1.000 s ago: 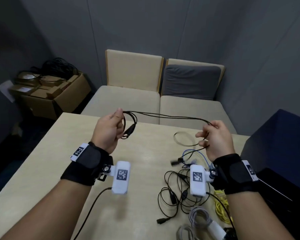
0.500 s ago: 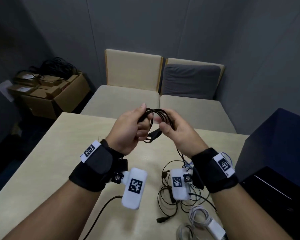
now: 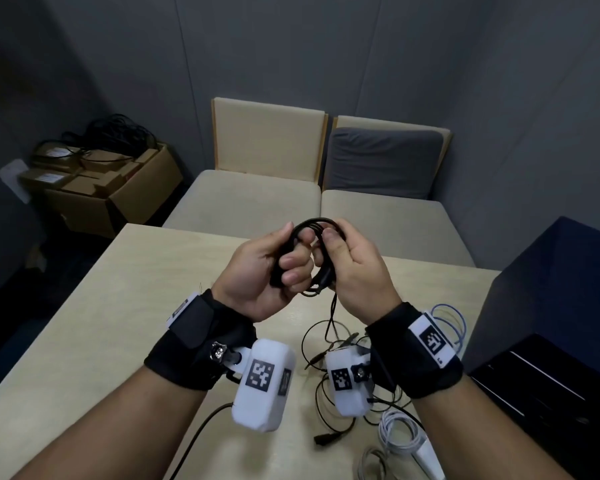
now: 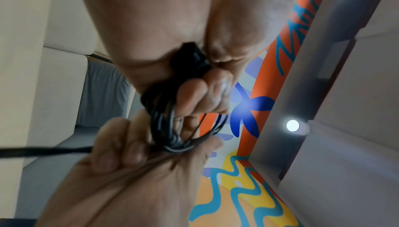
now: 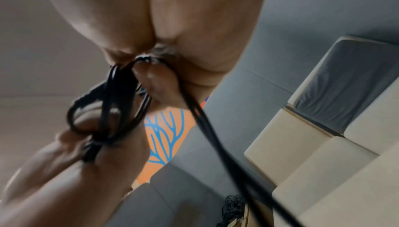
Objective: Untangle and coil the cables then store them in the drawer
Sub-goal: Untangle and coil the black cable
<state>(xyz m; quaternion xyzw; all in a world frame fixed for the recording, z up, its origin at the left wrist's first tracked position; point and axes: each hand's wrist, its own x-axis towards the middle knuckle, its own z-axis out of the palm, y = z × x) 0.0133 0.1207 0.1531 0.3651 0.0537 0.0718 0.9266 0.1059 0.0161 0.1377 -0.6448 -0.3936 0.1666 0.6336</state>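
Note:
A thin black cable [image 3: 314, 225] is wound into a small coil held above the wooden table [image 3: 84, 341]. My left hand [image 3: 274, 268] grips the coil's left side with curled fingers. My right hand [image 3: 350, 265] pinches its right side. The cable's free tail [image 3: 333, 306] hangs from the coil down to the table. In the left wrist view the black loops [image 4: 164, 124] pass between both hands. The right wrist view shows the same coil [image 5: 112, 104] with strands trailing away. No drawer shows clearly.
More tangled black cables [image 3: 329, 396], a white cable [image 3: 402, 431], a grey cable [image 3: 371, 462] and a blue cable [image 3: 454, 317] lie on the table under my right wrist. A dark cabinet [image 3: 551, 306] stands right. A beige sofa [image 3: 309, 199] and cardboard boxes [image 3: 101, 188] lie beyond.
One second ago my hands were spread apart with the cable stretched between them. They have come together, and the cable is gathered into a tighter coil between them.

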